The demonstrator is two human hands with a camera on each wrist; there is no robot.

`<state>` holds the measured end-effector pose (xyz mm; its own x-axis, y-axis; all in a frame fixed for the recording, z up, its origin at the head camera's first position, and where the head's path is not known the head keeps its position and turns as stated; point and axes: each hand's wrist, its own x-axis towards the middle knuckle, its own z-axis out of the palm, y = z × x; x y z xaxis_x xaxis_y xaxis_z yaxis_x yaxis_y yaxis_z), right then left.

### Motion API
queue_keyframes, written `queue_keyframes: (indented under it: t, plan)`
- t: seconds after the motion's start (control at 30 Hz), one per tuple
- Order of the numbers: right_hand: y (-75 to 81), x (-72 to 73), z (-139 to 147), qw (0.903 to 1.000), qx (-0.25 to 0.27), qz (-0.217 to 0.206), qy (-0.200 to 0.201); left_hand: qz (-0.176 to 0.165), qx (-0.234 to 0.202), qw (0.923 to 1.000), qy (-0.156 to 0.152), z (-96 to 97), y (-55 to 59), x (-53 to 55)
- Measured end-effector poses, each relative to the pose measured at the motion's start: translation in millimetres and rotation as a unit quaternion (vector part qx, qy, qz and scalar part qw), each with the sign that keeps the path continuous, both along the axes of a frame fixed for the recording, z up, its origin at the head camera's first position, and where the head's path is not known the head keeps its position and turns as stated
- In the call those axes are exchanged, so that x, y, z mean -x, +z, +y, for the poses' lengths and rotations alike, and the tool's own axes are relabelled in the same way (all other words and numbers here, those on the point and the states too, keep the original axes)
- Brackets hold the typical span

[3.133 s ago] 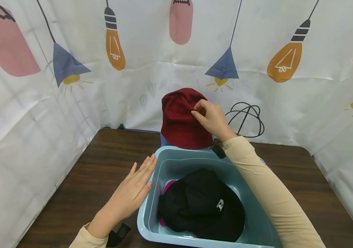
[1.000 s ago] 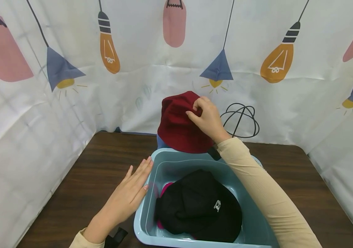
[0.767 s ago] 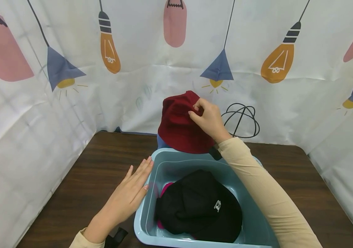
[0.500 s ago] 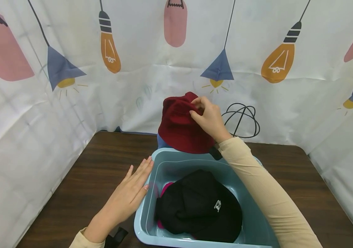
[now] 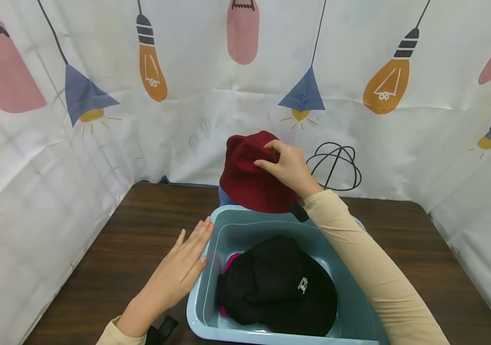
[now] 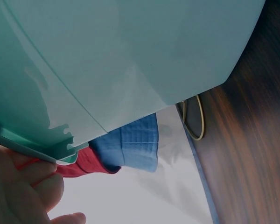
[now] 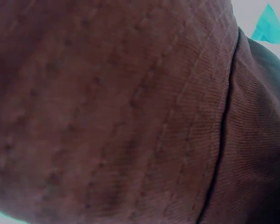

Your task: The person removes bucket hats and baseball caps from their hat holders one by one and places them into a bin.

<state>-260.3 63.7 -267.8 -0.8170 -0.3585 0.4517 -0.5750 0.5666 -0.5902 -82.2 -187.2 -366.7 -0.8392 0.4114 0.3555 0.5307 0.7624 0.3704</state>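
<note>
A dark red bucket hat [image 5: 250, 179] stands behind the light blue tub [image 5: 198, 322], over a blue fabric hat [image 6: 133, 142] whose stitched brim shows in the left wrist view. My right hand [image 5: 288, 165] touches the red hat's crown, thumb and fingers spread apart on the cloth. In the right wrist view the red hat's stitched brim [image 7: 130, 112] fills most of the picture. My left hand [image 5: 176, 268] lies with straight fingers along the tub's left rim. Inside the tub sits a black cap [image 5: 271, 287] with a white emblem, partly covering something bright pink [image 5: 231, 261].
The tub stands on a dark wood table [image 5: 137, 239]. A black wire frame [image 5: 336, 165] is behind the tub, right of the red hat. White curtain cloth [image 5: 202, 115] printed with lamps encloses the table's back and sides.
My right thumb and fingers have moved from close together to wider apart on the red hat's crown. The crown's top sits slightly lower. My left hand stays on the tub rim.
</note>
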Motion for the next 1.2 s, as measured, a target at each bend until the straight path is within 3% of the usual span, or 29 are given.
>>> queue_keyframes:
  t: [0.17, 0.4, 0.73, 0.93, 1.2]
  plan:
    - [-1.5, 1.0, -0.6, 0.9998, -0.007, 0.018, 0.001, 0.019, 0.002, 0.9998, -0.005, -0.3, -2.0, 1.1]
    - [2.5, 0.6, -1.6, 0.9984, -0.006, 0.055, 0.007, 0.018, 0.001, 0.9998, -0.004, -0.1, -2.1, 1.5]
    - [7.3, -3.0, 3.1, 0.9982, 0.043, 0.009, -0.042, 0.013, 0.003, 0.9999, -0.001, 0.0, -1.4, 1.5]
    - [6.6, -1.7, 3.7, 0.9952, 0.089, 0.011, -0.038, 0.015, 0.003, 0.9999, -0.002, -0.3, -1.6, 1.7]
    - [11.5, -1.8, 5.9, 0.9871, 0.135, 0.054, -0.066, 0.001, -0.001, 1.0, -0.003, -1.0, -0.5, 0.3]
